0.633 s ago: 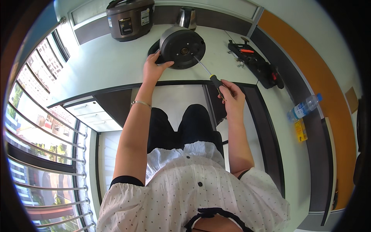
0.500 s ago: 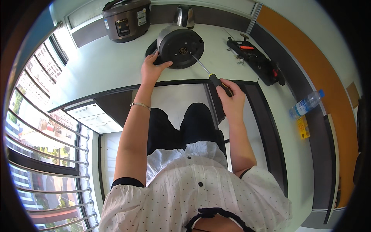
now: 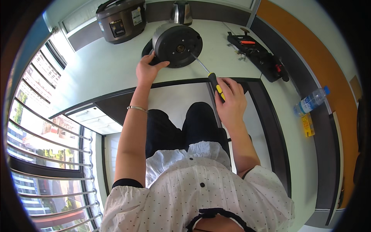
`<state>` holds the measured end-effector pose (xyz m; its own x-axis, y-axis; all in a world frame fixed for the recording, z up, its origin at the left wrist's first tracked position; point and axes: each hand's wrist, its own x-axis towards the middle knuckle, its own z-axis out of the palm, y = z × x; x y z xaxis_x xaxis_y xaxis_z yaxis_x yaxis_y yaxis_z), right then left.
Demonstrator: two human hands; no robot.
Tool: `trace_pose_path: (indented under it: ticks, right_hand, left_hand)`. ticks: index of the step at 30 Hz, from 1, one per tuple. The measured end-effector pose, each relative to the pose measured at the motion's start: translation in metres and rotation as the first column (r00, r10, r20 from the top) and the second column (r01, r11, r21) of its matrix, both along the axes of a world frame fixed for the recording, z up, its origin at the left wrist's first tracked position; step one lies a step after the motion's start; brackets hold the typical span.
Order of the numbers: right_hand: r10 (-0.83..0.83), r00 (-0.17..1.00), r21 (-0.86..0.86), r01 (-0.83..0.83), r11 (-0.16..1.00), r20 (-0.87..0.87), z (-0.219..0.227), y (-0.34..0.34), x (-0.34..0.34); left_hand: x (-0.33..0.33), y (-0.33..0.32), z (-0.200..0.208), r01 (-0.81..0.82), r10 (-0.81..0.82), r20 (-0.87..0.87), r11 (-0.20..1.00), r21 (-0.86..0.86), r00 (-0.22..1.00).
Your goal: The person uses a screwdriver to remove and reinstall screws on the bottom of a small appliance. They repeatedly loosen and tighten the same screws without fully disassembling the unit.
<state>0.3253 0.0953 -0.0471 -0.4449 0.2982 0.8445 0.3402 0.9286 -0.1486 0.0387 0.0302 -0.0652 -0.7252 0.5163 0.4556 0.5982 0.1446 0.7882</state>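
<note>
An electric kettle (image 3: 179, 36) lies tipped on the counter, its round black base turned toward me. A coppery connector ring sits in the middle of the base, with small screw holes around it. My left hand (image 3: 148, 71) grips the kettle's lower left rim near the black handle, thumb across the base. My right hand (image 3: 233, 103) is closed round the black and yellow handle of a screwdriver (image 3: 213, 79). The screwdriver's thin shaft slants up left, its tip touching the base right of the ring. Whether a screw sits under the tip is too small to tell.
Behind stand a brown rice cooker (image 3: 121, 23) and a shiny metal jug (image 3: 181, 13). A black tool holder (image 3: 257, 56) with red-handled tools lies at the right, small metal bits beside it. Farther right are a water bottle (image 3: 312, 101) and a yellow box (image 3: 308, 125).
My right hand has turned on the screwdriver handle, so its yellow patches now face up. The tip stays at the same spot on the kettle base. The view has shifted slightly.
</note>
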Motion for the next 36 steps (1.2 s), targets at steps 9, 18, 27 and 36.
trace_pose_path:
  ticks: [9, 18, 27, 36]
  right_hand:
    - [0.083, 0.989, -0.462, -0.131, 0.877, -0.122, -0.020, 0.010, 0.000]
    - [0.066, 0.920, -0.763, -0.358, 0.538, -0.385, -0.035, 0.011, 0.004]
    - [0.126, 0.806, -0.685, -0.564, 0.462, -0.579, -0.033, -0.030, -0.001]
    - [0.415, 0.818, -0.558, -0.575, 0.598, -0.398, -0.025, -0.012, -0.015]
  left_hand:
    - [-0.003, -0.002, -0.003, 0.038, -0.038, 0.016, 0.999, 0.012, 0.999]
    - [-0.008, -0.007, -0.002, -0.069, 0.069, -0.023, 0.998, -0.001, 0.997]
    - [0.094, -0.027, -0.001, 0.272, -0.291, 0.028, 0.921, 0.278, 0.956]
    - [0.117, -0.038, 0.015, 0.336, -0.648, 0.546, 0.753, 0.566, 0.532]
